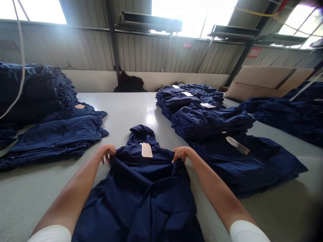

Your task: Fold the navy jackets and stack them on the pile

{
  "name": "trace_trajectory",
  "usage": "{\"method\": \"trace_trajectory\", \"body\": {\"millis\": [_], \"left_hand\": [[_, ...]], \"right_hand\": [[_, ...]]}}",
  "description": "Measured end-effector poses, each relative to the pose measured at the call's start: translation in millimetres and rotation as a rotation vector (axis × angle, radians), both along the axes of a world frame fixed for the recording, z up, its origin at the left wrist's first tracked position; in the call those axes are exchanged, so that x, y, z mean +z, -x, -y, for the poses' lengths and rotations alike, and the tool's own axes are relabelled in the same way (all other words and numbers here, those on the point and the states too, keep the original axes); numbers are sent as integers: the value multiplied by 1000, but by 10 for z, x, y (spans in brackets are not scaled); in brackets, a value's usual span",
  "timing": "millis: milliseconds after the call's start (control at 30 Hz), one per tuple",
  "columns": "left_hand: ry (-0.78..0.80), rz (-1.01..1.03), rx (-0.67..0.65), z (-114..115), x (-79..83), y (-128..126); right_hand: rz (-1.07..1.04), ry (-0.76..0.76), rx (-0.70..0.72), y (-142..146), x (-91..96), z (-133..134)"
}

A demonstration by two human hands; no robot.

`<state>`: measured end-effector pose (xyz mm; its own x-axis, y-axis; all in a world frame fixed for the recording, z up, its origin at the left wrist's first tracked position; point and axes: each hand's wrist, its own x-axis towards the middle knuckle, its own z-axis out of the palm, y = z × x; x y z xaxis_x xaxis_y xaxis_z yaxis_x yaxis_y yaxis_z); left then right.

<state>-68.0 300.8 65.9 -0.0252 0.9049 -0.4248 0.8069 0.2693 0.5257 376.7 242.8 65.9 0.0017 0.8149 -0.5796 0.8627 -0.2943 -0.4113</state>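
A navy hooded jacket (143,195) lies flat on the grey table (30,195) straight in front of me, hood pointing away. A pale paper tag (146,150) rests at its neck. My left hand (108,152) pinches the jacket's left shoulder, fingers curled on the cloth. My right hand (180,154) grips the right shoulder the same way. Both forearms reach out over the jacket's sides.
Stacks of folded navy jackets stand at the left (50,134) and right (209,121), some with tags. Another navy garment (247,161) lies spread just right of my arm. More dark cloth (290,117) fills the far right. Cardboard sheets (264,82) lean against the back wall.
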Motion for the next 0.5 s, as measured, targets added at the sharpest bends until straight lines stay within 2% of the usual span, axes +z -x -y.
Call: {"method": "trace_trajectory", "body": {"millis": [67, 133, 233, 333, 367, 433, 500], "left_hand": [[-159, -22, 111, 23, 207, 61], [-385, -22, 219, 31, 494, 83], [-761, 73, 313, 61, 1034, 147], [-1000, 268, 382, 151, 1585, 311], [-1021, 375, 392, 201, 1736, 377], [-961, 646, 392, 342, 1942, 499], [-821, 894, 380, 550, 1973, 581]], "right_hand": [[10, -202, -22, 174, 152, -97], [24, -454, -62, 377, 364, -200], [19, -937, -127, 591, 774, -289], [-50, -1448, -123, 609, 1175, -215], [-77, -1555, -104, 584, 1273, -155], [-140, -1641, -99, 515, 1371, -5], [-229, -1613, -205, 447, 1310, 146]]}}
